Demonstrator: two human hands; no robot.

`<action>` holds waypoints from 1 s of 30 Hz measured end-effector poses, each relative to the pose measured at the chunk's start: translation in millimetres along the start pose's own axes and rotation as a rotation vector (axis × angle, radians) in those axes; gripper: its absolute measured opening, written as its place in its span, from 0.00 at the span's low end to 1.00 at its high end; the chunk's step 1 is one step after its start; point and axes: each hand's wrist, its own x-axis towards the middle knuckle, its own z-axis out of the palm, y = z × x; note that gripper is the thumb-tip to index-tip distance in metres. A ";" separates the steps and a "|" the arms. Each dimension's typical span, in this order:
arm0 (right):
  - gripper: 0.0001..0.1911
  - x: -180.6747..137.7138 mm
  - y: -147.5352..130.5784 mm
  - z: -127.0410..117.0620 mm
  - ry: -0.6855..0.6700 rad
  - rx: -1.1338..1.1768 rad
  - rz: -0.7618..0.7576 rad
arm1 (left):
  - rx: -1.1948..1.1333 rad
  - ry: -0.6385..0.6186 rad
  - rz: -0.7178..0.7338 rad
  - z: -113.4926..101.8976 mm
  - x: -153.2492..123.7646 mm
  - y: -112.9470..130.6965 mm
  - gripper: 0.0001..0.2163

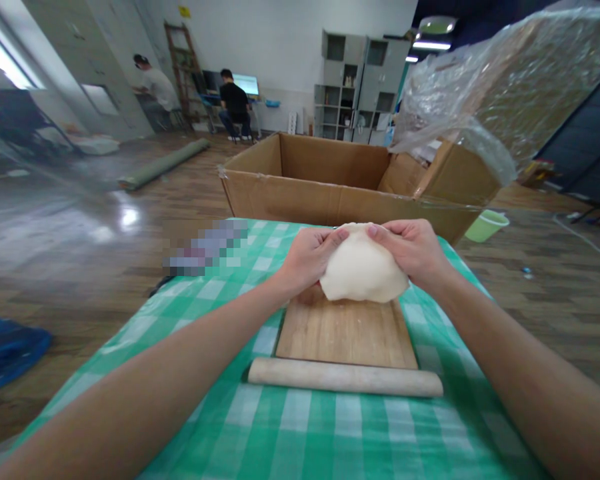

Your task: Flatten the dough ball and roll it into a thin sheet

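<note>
A flattened piece of pale dough (364,270) hangs between my two hands, over the far part of a wooden board (347,337). My left hand (310,257) pinches its upper left edge, thumb on the near face. At the upper right edge my right hand (414,248) grips the dough in the same way. Fingers behind the dough are hidden. The dough's lower edge droops freely. A wooden rolling pin (345,377) lies crosswise along the near edge of the board, touched by neither hand.
A green checked cloth (290,433) covers the table. Beyond it stands a large open cardboard box (300,193) with plastic wrap (445,87). A pixelated object (205,247) lies at the table's far left. A green bin (486,227) is on the floor at right. Two people sit far back.
</note>
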 end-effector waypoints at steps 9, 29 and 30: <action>0.27 -5.8 -11.3 4.2 -0.252 -0.101 -0.034 | -0.111 -0.080 -0.032 4.4 -1.8 12.9 0.32; 0.25 -2.3 -7.3 8.3 -0.001 0.028 -0.171 | -0.023 0.054 0.070 6.8 -6.4 23.8 0.22; 0.25 -2.6 -7.4 8.9 -0.057 0.032 -0.146 | -0.025 0.022 0.078 7.7 -7.4 25.7 0.22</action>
